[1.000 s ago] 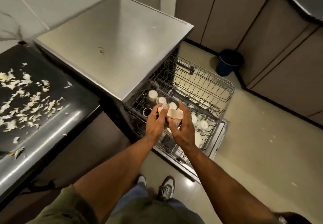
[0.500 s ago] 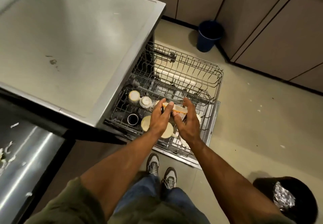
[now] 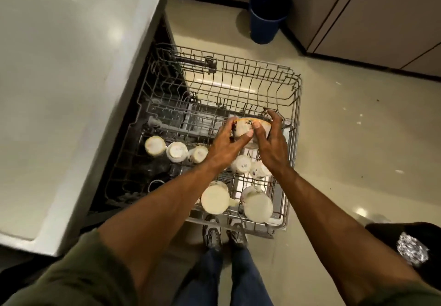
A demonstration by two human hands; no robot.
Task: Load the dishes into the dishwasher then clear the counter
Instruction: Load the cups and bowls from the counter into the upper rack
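The orange-rimmed dish [image 3: 247, 128] is white-bodied and sits between both hands, over the far right part of the pulled-out wire rack [image 3: 296, 105]. Whether it touches the wires cannot be told. The left hand [image 3: 228, 147] grips its near left side, thumb laid across the pale underside and fingers curled over the rim. The right hand [image 3: 270, 146] clasps the opposite side, thumb on the dish and fingers spread and bent round its far edge.

Directly below the grip, toward the person, two small white cups [image 3: 242, 164] stand upturned in the rack, partly hidden by the wrists. Nearer the person are two larger pale vessels [image 3: 214, 198], also upturned. Left of the grip, three upturned cups [image 3: 177, 152] stand in a row, with a dark cup [image 3: 155, 184] nearer the person.

Further left is the grey steel top [image 3: 71, 91]. Beyond the grip, a blue bucket [image 3: 269, 16] stands on the floor by the cabinets [image 3: 370, 19]. Near the right forearm is a black bag [image 3: 381, 239] with crumpled foil [image 3: 411, 251].
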